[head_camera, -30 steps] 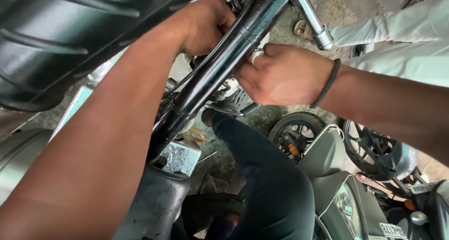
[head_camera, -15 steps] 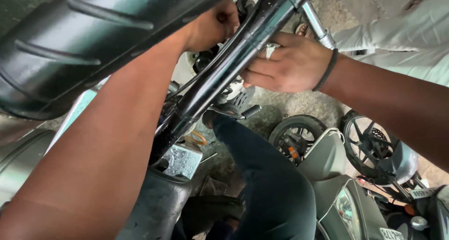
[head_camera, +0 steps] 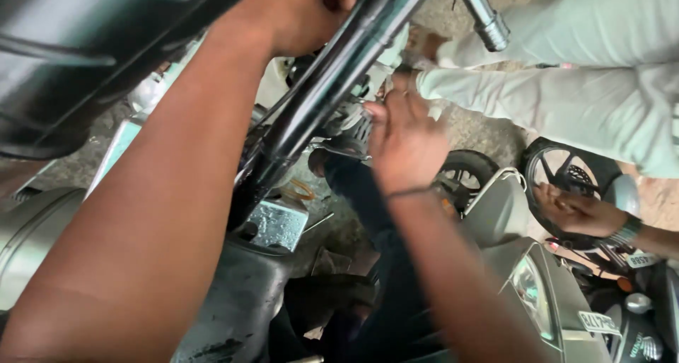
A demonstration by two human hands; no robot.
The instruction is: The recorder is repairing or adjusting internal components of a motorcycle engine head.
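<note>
1. Left hand [head_camera: 300, 13]: fingers closed against black frame tube [head_camera: 332, 87], top edge.
2. Right hand [head_camera: 403, 140]: fingers loose, holding nothing, just beside the tube; open room below.
3. Surroundings: tyre [head_camera: 78, 59] crowds left; white-sleeved person [head_camera: 566, 101], scooter [head_camera: 537, 292] right.

left hand [head_camera: 304, 13] left of frame tube [head_camera: 332, 80] — right hand [head_camera: 403, 140] right

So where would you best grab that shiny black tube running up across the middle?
Probably mid-length on the black tube, on its bare round stretch, wrapping from the right where the right hand hovers open. The left hand already grips near its upper end, and its lower end is buried among parts.
</note>
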